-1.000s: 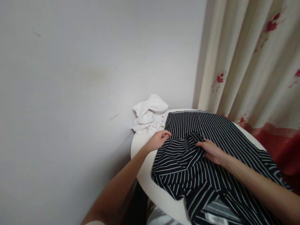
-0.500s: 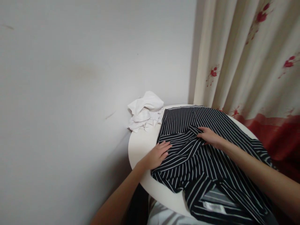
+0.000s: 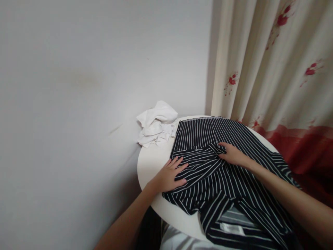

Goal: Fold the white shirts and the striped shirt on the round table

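Observation:
A black shirt with white stripes (image 3: pixel 205 132) lies spread on a round white table (image 3: pixel 149 165), its collar and white label towards me. One sleeve is folded inward across the body. My left hand (image 3: pixel 170 175) rests on the left side of the shirt, fingers spread over the folded sleeve near the table's edge. My right hand (image 3: pixel 231 153) pinches the end of that sleeve between thumb and fingers at the middle of the shirt. The other sleeve, on the right, is partly behind my right forearm.
A crumpled white cloth (image 3: pixel 157 121) sits at the table's back left, against the pale wall (image 3: pixel 78 104). On the right hangs a cream curtain (image 3: pixel 241 69) with red flowers and a red lower band. The shirt's right side reaches over the table's edge.
My left hand has spread its fingers wider on the folded sleeve, which looks flatter. The right hand keeps its pinch on the sleeve end. The view has shifted slightly to the right.

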Demonstrator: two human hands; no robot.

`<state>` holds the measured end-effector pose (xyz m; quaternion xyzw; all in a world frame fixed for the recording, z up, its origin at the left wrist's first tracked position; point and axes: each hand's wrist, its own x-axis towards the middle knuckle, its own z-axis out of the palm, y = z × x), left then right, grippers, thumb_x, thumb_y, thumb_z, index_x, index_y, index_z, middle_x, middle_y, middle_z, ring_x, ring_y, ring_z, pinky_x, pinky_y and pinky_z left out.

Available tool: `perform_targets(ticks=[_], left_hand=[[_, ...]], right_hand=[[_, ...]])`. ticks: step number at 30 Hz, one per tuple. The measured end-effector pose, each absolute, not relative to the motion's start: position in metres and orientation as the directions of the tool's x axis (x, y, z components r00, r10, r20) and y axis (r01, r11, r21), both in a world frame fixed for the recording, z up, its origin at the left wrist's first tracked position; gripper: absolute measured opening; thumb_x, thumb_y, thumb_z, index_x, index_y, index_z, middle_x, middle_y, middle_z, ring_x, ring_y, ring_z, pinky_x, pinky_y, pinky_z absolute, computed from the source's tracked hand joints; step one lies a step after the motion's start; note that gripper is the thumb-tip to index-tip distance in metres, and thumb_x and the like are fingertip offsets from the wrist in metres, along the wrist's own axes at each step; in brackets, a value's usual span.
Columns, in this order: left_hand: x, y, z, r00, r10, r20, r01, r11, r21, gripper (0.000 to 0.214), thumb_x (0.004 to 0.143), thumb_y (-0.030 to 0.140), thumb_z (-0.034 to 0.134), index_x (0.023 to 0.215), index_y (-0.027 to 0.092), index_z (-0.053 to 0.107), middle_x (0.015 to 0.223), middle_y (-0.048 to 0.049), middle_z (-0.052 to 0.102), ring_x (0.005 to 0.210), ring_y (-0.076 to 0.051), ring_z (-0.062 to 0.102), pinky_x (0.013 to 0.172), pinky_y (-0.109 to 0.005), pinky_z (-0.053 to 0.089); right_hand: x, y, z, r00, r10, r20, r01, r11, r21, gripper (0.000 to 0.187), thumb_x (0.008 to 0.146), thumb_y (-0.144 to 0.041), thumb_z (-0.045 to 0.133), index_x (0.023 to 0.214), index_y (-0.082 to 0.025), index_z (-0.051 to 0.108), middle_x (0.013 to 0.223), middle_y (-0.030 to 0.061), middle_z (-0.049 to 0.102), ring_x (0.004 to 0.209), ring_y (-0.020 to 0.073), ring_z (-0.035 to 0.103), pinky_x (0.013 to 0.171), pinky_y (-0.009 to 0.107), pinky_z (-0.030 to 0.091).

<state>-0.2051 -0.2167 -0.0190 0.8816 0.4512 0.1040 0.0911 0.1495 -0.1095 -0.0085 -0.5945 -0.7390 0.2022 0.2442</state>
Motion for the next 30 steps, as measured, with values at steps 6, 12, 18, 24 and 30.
perform_targets(ticks=[6, 12, 18, 24, 30], left_hand=[[-0.195, -0.199, 0.004, 0.485, 0.85, 0.206, 0.765, -0.526, 0.371, 0.049, 0.102, 0.044, 0.047, 0.147, 0.026, 0.051, 0.158, -0.0082, 0.042, 0.148, -0.028, 0.034, 0.122, -0.05, 0.026], [-0.155, -0.169, -0.009, 0.504, 0.831, 0.236, 0.776, -0.556, 0.297, 0.048, 0.105, 0.035, 0.037, 0.148, 0.018, 0.048, 0.155, -0.0106, 0.047, 0.146, -0.025, 0.039, 0.123, -0.047, 0.025], [-0.154, -0.164, -0.041, 0.5, 0.851, 0.16, 0.82, -0.524, 0.229, 0.057, 0.105, 0.045, 0.037, 0.156, 0.02, 0.036, 0.164, -0.0107, 0.03, 0.153, -0.031, 0.022, 0.123, -0.055, 0.015], [-0.156, -0.168, -0.033, 0.523, 0.841, 0.138, 0.815, -0.541, 0.206, 0.059, 0.105, 0.053, 0.033, 0.155, 0.023, 0.038, 0.165, -0.0098, 0.029, 0.154, -0.031, 0.019, 0.123, -0.055, 0.015], [-0.166, -0.191, -0.028, 0.629, 0.773, 0.084, 0.753, -0.632, 0.181, 0.068, 0.104, 0.057, 0.032, 0.162, 0.026, 0.015, 0.167, -0.0077, 0.022, 0.155, -0.028, 0.015, 0.124, -0.054, 0.015]], right_hand=[[0.127, -0.119, 0.0, -0.27, 0.921, 0.28, 0.891, 0.349, -0.289, 0.035, 0.094, -0.026, 0.052, 0.123, -0.015, 0.068, 0.119, 0.0174, 0.066, 0.117, 0.0313, 0.06, 0.106, 0.046, 0.043], [0.066, -0.126, -0.015, -0.582, 0.714, 0.388, 0.686, 0.688, -0.237, 0.049, 0.096, -0.023, 0.042, 0.143, -0.011, 0.053, 0.148, 0.0171, 0.051, 0.138, 0.0284, 0.045, 0.116, 0.05, 0.034], [0.057, -0.129, -0.043, -0.63, 0.752, 0.192, 0.713, 0.659, -0.24, 0.067, 0.103, -0.05, 0.034, 0.153, -0.006, 0.04, 0.162, 0.0201, 0.031, 0.152, 0.0317, 0.024, 0.122, 0.054, 0.019], [0.061, -0.127, -0.041, -0.625, 0.762, 0.17, 0.715, 0.646, -0.266, 0.069, 0.102, -0.052, 0.032, 0.155, -0.008, 0.039, 0.163, 0.0178, 0.028, 0.152, 0.0301, 0.022, 0.123, 0.052, 0.016], [0.06, -0.124, -0.044, -0.629, 0.761, 0.155, 0.727, 0.647, -0.229, 0.07, 0.102, -0.054, 0.029, 0.155, -0.01, 0.04, 0.163, 0.0162, 0.027, 0.152, 0.0291, 0.023, 0.123, 0.051, 0.018]])
